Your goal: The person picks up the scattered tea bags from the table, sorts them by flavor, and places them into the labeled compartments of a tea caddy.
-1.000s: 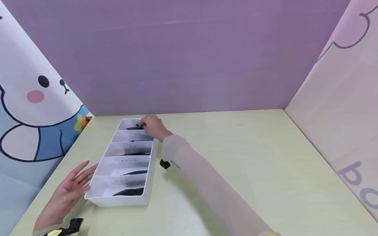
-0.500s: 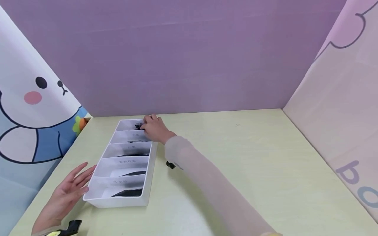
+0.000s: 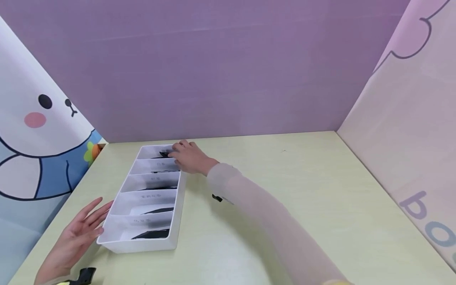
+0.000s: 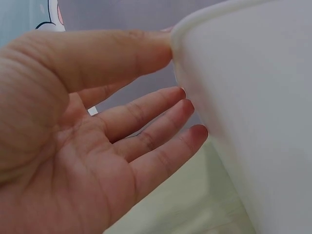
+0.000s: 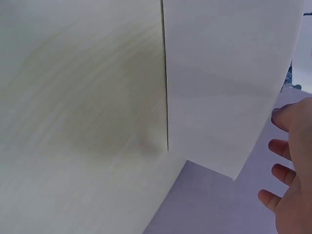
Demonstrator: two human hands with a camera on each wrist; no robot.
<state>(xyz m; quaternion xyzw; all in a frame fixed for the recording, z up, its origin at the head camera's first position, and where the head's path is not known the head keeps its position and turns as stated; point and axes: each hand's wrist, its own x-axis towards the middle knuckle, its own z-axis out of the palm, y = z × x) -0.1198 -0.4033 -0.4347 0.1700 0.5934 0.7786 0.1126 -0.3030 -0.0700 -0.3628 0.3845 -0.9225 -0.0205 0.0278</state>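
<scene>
A long white divided box (image 3: pixel 180 206) stands on the table, its several compartments each holding flat black packets, such as the one in the nearest compartment (image 3: pixel 153 234). My left hand (image 3: pixel 76 237) is at the box's near left side, with extended fingers against the outer wall; the left wrist view shows the thumb (image 4: pixel 122 51) at the rim. Over the far right corner is my right hand (image 3: pixel 192 157), its fingertips beside a black packet (image 3: pixel 164 154) in the farthest compartment. In the right wrist view, the fingers (image 5: pixel 280 173) are spread apart past the box wall, with nothing seen between them.
Handwritten labels mark the compartment dividers (image 3: pixel 151 196). The pale wooden table (image 3: pixel 285 190) meets a purple backdrop (image 3: pixel 221 79) behind the box. Printed cartoon panels, a left panel (image 3: pixel 21 138) and a right panel (image 3: pixel 409 130), flank the table.
My right hand has let go of the black packet in the farthest compartment and drawn slightly back to the right, its fingers loosening. The left hand stays at the box's side.
</scene>
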